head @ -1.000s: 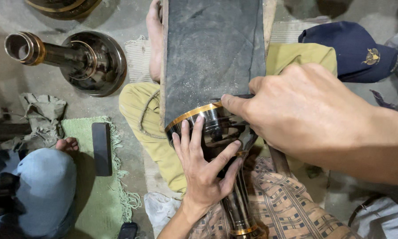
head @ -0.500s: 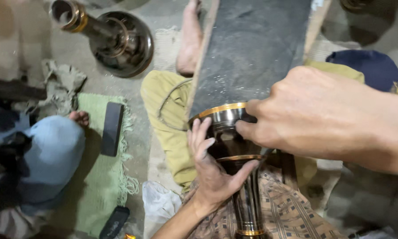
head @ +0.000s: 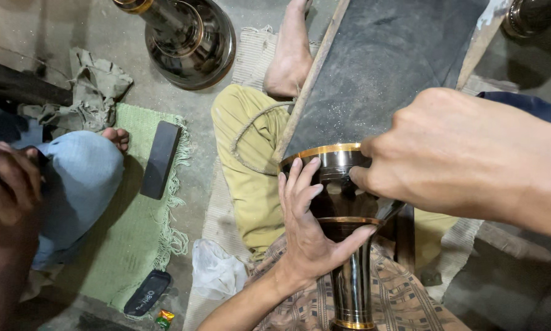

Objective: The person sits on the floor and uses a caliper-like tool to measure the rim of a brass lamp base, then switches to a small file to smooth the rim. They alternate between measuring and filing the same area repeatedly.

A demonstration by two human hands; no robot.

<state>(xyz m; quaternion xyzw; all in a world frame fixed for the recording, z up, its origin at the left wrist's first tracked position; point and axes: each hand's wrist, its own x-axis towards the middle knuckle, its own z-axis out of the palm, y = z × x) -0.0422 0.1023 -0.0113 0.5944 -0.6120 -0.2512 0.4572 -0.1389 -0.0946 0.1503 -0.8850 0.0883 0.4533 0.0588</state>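
Person sits on the floor w/ a dark polished metal vase [head: 343, 202] laid across the lap, gold-banded mouth pressed against the lower end of a sloping dark abrasive board [head: 379, 73]. The vase's narrow stem runs down toward the bottom edge of the view, another gold band near its foot.

Left hand [head: 309, 230] is spread wide, palm flat on the vase's near side, fingers fanned up to the gold rim, thumb hooked round the waist band; it cups the body, not a closed fist. Right hand [head: 453, 156] comes in from the right edge, fingers curled tight on the vase's upper part just below the rim; fingertips hidden behind the knuckles, so exact hold can't be told beyond a firm grip.

Board has a wooden frame and leans from the top right down onto the person's knee in olive trousers [head: 251, 159]; a bare foot [head: 290, 58] lies beside its left edge. Patterned brown cloth [head: 404, 300] covers the lap under the stem.

Around: a 2nd dark vase [head: 186, 34] lies on the concrete at top centre. A green mat [head: 140, 245] at left carries a black rectangular block [head: 160, 159]. Another person in blue trousers [head: 79, 184] sits at the left edge, their hand [head: 8, 181] near the knee. White crumpled bag [head: 217, 270] lies by the mat's fringe, a dark sandal [head: 146, 293] near the bottom edge.
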